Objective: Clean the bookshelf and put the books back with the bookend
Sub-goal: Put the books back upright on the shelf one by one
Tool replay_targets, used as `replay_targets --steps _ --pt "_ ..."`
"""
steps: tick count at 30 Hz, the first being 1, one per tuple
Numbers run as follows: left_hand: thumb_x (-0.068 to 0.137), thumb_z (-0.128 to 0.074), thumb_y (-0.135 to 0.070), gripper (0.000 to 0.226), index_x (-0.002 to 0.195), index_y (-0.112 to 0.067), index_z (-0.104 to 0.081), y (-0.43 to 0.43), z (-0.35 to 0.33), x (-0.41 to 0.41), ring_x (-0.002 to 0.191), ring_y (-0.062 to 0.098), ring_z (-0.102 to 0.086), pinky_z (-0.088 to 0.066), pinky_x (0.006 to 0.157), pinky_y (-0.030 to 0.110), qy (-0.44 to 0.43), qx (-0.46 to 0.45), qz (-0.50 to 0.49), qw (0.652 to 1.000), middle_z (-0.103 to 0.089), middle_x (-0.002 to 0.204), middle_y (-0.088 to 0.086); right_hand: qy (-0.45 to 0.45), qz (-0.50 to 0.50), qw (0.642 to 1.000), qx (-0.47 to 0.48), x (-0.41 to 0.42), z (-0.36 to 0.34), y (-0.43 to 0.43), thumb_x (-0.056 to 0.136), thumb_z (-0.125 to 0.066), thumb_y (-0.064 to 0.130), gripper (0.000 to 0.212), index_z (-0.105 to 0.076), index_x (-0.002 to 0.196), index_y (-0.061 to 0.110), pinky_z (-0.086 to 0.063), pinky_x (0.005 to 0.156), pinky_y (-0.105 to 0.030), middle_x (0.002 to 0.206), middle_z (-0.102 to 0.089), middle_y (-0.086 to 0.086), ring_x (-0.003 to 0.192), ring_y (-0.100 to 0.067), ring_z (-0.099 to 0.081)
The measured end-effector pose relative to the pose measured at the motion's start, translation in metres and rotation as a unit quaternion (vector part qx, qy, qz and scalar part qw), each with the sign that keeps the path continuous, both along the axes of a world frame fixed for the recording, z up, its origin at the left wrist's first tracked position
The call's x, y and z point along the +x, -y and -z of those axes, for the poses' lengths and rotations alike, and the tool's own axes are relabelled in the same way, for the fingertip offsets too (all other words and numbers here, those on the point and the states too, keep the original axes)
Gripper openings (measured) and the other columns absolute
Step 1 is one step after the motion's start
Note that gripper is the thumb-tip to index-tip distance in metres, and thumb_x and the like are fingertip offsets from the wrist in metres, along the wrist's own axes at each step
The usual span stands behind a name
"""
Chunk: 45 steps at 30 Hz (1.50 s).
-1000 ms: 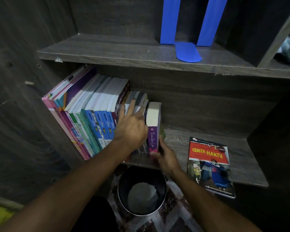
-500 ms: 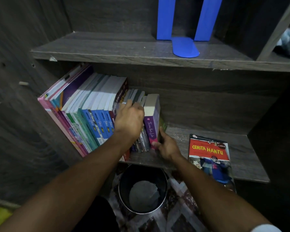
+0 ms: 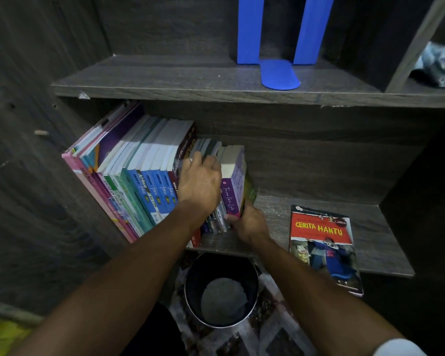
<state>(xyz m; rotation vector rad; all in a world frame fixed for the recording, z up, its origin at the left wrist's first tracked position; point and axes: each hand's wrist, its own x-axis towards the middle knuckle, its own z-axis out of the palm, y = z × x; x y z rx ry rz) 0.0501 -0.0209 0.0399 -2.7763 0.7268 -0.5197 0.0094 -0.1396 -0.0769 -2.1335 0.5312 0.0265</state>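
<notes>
On the lower shelf of a dark grey wood-grain bookcase, a row of books leans left against the side wall, spines facing out. The books at the far left are pink and purple, followed by green and blue. At the right end of the row stands a purple book, white page edges up, with slim books packed just beside it on its left. The left hand reaches over those slim books, its grip curled over their top edges. The right hand sits low at the shelf board, its grip narrow and pinching the purple book's bottom corner. Its thumb is on the spine and its fingers go round the cover side, mostly hidden. Well apart to the right, a red-covered book titled CERITA HANTU lies flat and face up, its near edge overhanging the shelf's front. The bare board between shows pale dusty marks. On the upper shelf the blue bookend stands upright, its tongue flat on the board and pointing forward, touching no book. A pale blue cloth lies bunched in the compartment to the right, beyond a divider. Below the shelves a round dark bucket stands on a patterned floor, with something grey inside it. The light is dim
</notes>
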Motion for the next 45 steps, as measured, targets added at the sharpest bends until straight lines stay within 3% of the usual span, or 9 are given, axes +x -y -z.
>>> replay_targets --steps 8,14,20,23,26,29,35,40,45 --pt "0.086 -0.064 -0.030 0.053 0.130 -0.011 -0.040 0.000 0.014 -0.003 0.117 0.026 -0.038 -0.034 0.091 0.038 0.012 -0.014 -0.001 1.000 -0.045 0.135 0.008 -0.008 -0.031 0.999 0.013 -0.007 -0.014 0.007 0.087 -0.073 0.031 0.056 -0.051 0.137 0.016 -0.047 0.090 -0.027 0.127 -0.064 -0.005 0.112 -0.026 -0.063" --pt "0.083 -0.061 -0.014 0.077 0.147 -0.001 -0.019 -0.001 0.029 -0.019 0.145 0.035 -0.014 -0.013 0.118 0.047 -0.021 -0.016 0.006 1.000 -0.012 0.159 0.017 0.008 -0.063 0.997 0.032 -0.021 -0.024 0.019 0.090 -0.067 0.019 0.036 -0.062 0.125 0.024 -0.044 0.082 -0.019 0.112 -0.069 0.005 0.095 -0.014 -0.063" --pt "0.091 -0.056 -0.029 0.079 0.151 0.000 -0.014 -0.009 0.030 -0.031 0.149 0.035 -0.001 0.004 0.121 0.049 -0.034 -0.018 0.021 0.999 -0.011 0.160 0.019 0.031 -0.089 0.995 0.043 -0.035 -0.037 0.021 0.093 -0.061 0.008 0.027 -0.062 0.107 0.030 -0.043 0.081 -0.013 0.101 -0.063 0.011 0.094 -0.011 -0.061" --pt "0.091 -0.055 -0.032 0.077 0.151 -0.002 -0.016 -0.013 0.033 -0.044 0.149 0.035 0.000 0.004 0.121 0.050 -0.055 -0.043 0.033 0.997 -0.013 0.159 0.018 0.045 -0.110 0.992 0.037 -0.048 -0.052 0.022 0.096 -0.058 0.005 0.023 -0.065 0.112 0.020 -0.040 0.066 0.001 0.100 -0.062 0.013 0.090 -0.004 -0.060" --pt "0.088 -0.059 -0.034 0.077 0.149 -0.006 -0.020 -0.011 0.039 -0.061 0.148 0.038 0.009 0.007 0.119 0.051 -0.078 -0.070 0.030 0.994 -0.011 0.160 0.017 0.055 -0.119 0.991 0.026 -0.064 -0.065 0.023 0.096 -0.059 0.011 0.027 -0.064 0.121 0.020 -0.041 0.069 -0.004 0.107 -0.063 0.013 0.099 -0.008 -0.061" --pt "0.087 -0.058 -0.037 0.076 0.148 -0.009 -0.023 0.000 0.046 -0.079 0.148 0.038 0.007 0.002 0.120 0.053 -0.091 -0.102 0.034 0.990 -0.012 0.160 0.015 0.070 -0.121 0.988 -0.063 -0.085 -0.075 0.027 0.095 -0.060 0.016 0.041 -0.057 0.135 0.023 -0.036 0.090 -0.012 0.123 -0.058 0.010 0.113 -0.008 -0.054" --pt "0.078 -0.060 -0.028 0.064 0.137 -0.006 -0.045 0.030 0.074 -0.101 0.140 0.038 -0.030 -0.023 0.113 0.056 -0.134 -0.150 0.097 0.975 -0.040 0.148 0.017 0.026 -0.096 0.977 -0.189 -0.129 -0.063 0.057 0.096 -0.057 0.021 0.056 -0.039 0.150 0.019 -0.016 0.116 -0.022 0.159 -0.033 -0.002 0.147 -0.019 -0.026" --pt "0.081 -0.045 -0.036 0.052 0.122 -0.006 -0.057 0.064 0.102 -0.120 0.117 0.035 -0.054 -0.040 0.103 0.048 -0.174 -0.177 0.154 0.956 -0.059 0.124 0.017 -0.030 -0.042 0.975 -0.214 -0.162 -0.039 0.090 0.099 -0.052 0.040 0.057 -0.038 0.149 0.019 -0.028 0.117 -0.038 0.155 -0.036 -0.003 0.142 -0.021 -0.033" --pt "0.085 -0.041 -0.030 0.037 0.111 -0.008 -0.057 0.092 0.127 -0.134 0.098 0.028 -0.056 -0.048 0.085 0.040 -0.245 -0.208 0.171 0.931 -0.061 0.107 0.011 -0.074 0.003 0.971 -0.228 -0.180 -0.021 0.115 0.095 -0.058 0.033 0.046 -0.048 0.139 0.022 -0.037 0.109 -0.037 0.143 -0.048 0.000 0.131 -0.019 -0.044"
